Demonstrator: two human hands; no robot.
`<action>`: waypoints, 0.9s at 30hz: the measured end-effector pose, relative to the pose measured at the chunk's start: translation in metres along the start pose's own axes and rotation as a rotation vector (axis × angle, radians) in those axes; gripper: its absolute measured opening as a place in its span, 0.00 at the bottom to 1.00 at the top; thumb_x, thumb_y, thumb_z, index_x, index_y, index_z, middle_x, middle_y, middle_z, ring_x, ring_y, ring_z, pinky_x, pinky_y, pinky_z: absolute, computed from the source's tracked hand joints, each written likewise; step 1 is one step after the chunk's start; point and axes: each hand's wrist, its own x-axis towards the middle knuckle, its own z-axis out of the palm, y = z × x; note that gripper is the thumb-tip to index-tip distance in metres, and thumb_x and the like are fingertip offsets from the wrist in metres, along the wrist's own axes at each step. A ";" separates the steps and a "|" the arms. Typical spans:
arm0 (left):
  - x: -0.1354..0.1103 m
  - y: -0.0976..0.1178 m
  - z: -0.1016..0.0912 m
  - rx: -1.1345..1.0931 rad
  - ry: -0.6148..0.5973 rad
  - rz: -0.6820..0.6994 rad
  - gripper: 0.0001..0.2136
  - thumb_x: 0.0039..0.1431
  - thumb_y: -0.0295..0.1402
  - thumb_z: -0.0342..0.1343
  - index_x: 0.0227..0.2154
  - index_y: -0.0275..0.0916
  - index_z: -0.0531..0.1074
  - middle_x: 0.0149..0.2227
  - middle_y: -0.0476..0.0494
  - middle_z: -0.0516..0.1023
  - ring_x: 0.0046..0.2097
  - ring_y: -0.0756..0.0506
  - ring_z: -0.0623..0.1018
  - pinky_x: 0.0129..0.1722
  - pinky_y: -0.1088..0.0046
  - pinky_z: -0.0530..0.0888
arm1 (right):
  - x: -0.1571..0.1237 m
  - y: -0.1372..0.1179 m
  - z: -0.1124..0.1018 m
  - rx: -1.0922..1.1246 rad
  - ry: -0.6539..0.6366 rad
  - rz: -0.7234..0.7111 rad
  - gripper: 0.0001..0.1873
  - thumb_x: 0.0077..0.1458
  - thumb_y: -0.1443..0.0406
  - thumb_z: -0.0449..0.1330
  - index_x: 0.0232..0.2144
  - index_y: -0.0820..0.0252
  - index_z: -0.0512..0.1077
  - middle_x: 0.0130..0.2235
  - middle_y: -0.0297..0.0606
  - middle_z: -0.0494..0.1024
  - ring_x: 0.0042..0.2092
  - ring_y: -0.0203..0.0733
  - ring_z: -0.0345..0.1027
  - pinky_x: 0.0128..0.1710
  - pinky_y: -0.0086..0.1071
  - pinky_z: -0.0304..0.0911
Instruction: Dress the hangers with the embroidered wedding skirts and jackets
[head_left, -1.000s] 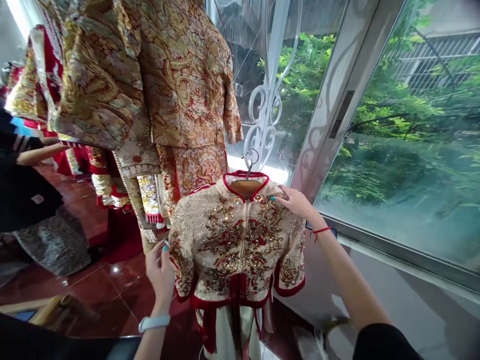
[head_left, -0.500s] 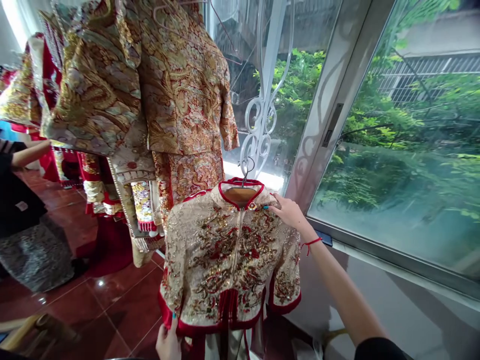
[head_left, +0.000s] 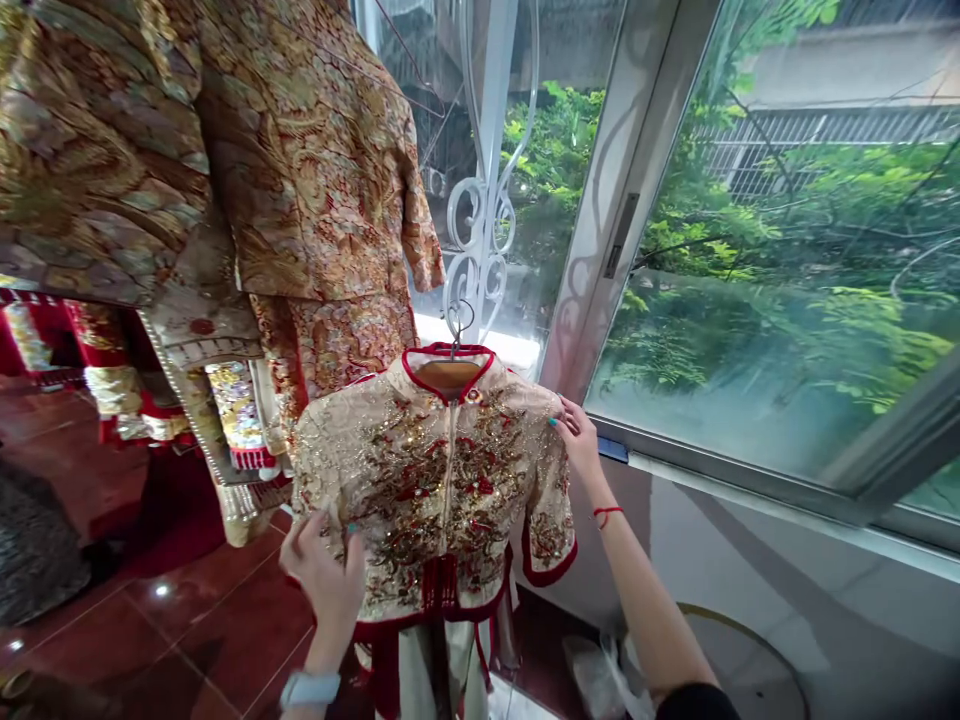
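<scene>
A cream jacket (head_left: pixel 469 470) with gold and red beadwork and red trim hangs on a hanger (head_left: pixel 456 335) in front of me. My right hand (head_left: pixel 579 440) pinches its shoulder on the right, thumb in front, above the short sleeve. At the sleeve on the left, my left hand (head_left: pixel 324 575) is raised with thumb and fingers apart. Whether its fingertips touch the cloth cannot be made out. Pale cloth hangs below the jacket's hem.
Gold brocade garments (head_left: pixel 315 180) hang close on the left, above a red tiled floor (head_left: pixel 202 610). Behind the jacket stands a white scrolled metal post (head_left: pixel 480 210). Windows (head_left: pixel 750 300) with a ledge fill the right side. A clear plastic bag (head_left: pixel 600 670) lies low down.
My left hand has let go of the bottom hem and risen along the sleeve. My right hand has slid outward from near the collar to the shoulder's end. The view has turned right.
</scene>
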 end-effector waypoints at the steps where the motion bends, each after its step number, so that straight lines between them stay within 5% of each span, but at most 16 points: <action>1: 0.027 0.026 0.002 -0.003 -0.032 0.117 0.19 0.60 0.39 0.50 0.53 0.39 0.64 0.54 0.30 0.66 0.61 0.31 0.62 0.60 0.44 0.60 | 0.001 0.002 0.002 -0.015 0.012 -0.009 0.21 0.51 0.56 0.60 0.46 0.59 0.72 0.46 0.45 0.79 0.45 0.46 0.74 0.47 0.40 0.68; 5: 0.121 0.101 0.014 0.026 -0.060 0.363 0.22 0.62 0.41 0.50 0.59 0.44 0.62 0.65 0.35 0.54 0.68 0.33 0.51 0.66 0.47 0.51 | 0.020 -0.006 -0.004 -0.072 -0.031 -0.042 0.13 0.49 0.57 0.60 0.34 0.59 0.76 0.36 0.41 0.82 0.39 0.46 0.75 0.41 0.38 0.68; 8: 0.159 0.115 0.020 0.076 -0.122 0.351 0.25 0.64 0.45 0.46 0.62 0.44 0.61 0.62 0.35 0.61 0.67 0.32 0.52 0.66 0.46 0.46 | 0.034 -0.016 -0.020 -0.138 -0.080 -0.065 0.11 0.48 0.58 0.60 0.29 0.59 0.78 0.31 0.39 0.82 0.34 0.46 0.73 0.37 0.36 0.67; 12: 0.166 0.105 0.028 0.198 -0.145 0.364 0.24 0.66 0.45 0.39 0.55 0.39 0.69 0.47 0.34 0.75 0.54 0.33 0.68 0.65 0.45 0.47 | 0.049 -0.025 -0.036 -0.207 -0.149 -0.079 0.11 0.47 0.60 0.60 0.26 0.59 0.79 0.23 0.36 0.79 0.28 0.42 0.70 0.32 0.33 0.63; 20: 0.167 0.099 0.038 0.162 -0.131 0.367 0.22 0.66 0.45 0.41 0.53 0.37 0.70 0.45 0.33 0.73 0.52 0.32 0.68 0.59 0.48 0.57 | 0.078 -0.037 -0.043 -0.185 -0.336 0.018 0.18 0.43 0.51 0.64 0.25 0.62 0.77 0.26 0.41 0.80 0.30 0.44 0.73 0.32 0.34 0.67; 22: 0.158 0.100 0.034 0.094 -0.153 0.339 0.23 0.65 0.44 0.42 0.56 0.37 0.67 0.50 0.31 0.71 0.55 0.31 0.66 0.59 0.47 0.58 | 0.061 -0.038 -0.049 -0.176 -0.346 0.032 0.19 0.45 0.52 0.64 0.32 0.61 0.77 0.34 0.43 0.82 0.37 0.46 0.75 0.40 0.37 0.69; 24: 0.135 0.099 0.029 0.001 -0.135 0.329 0.25 0.65 0.42 0.45 0.61 0.37 0.59 0.58 0.30 0.65 0.61 0.31 0.61 0.61 0.46 0.57 | 0.018 -0.031 -0.052 -0.185 -0.224 0.042 0.19 0.50 0.53 0.62 0.41 0.59 0.75 0.41 0.44 0.81 0.47 0.47 0.73 0.50 0.42 0.66; 27: 0.082 0.099 0.028 -0.071 -0.136 0.427 0.28 0.63 0.36 0.50 0.65 0.43 0.50 0.65 0.33 0.55 0.67 0.32 0.55 0.63 0.45 0.56 | -0.087 0.000 -0.034 -0.189 0.240 0.223 0.21 0.58 0.51 0.52 0.45 0.58 0.72 0.44 0.46 0.79 0.53 0.51 0.68 0.55 0.46 0.62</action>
